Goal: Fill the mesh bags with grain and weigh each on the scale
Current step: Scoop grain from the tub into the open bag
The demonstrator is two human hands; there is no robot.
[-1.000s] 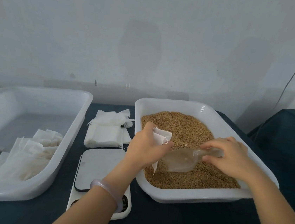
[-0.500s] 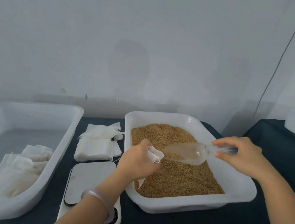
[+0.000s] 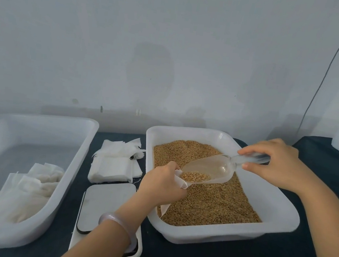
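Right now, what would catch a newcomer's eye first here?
The white tray full of golden grain at centre right stands out. Above it, the right hand tips a clear scoop into a mesh bag gripped by the left hand. The scale sits just left of the tray.

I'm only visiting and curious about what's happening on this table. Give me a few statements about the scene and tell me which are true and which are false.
1. The right hand holds a clear scoop by its handle. True.
2. The scoop is empty. False: some grain lies at its front lip, at the mouth of the mesh bag that the left hand grips.
3. The scale stands right of the grain tray. False: it stands left of it.
4. The other tray holds white bags. True.
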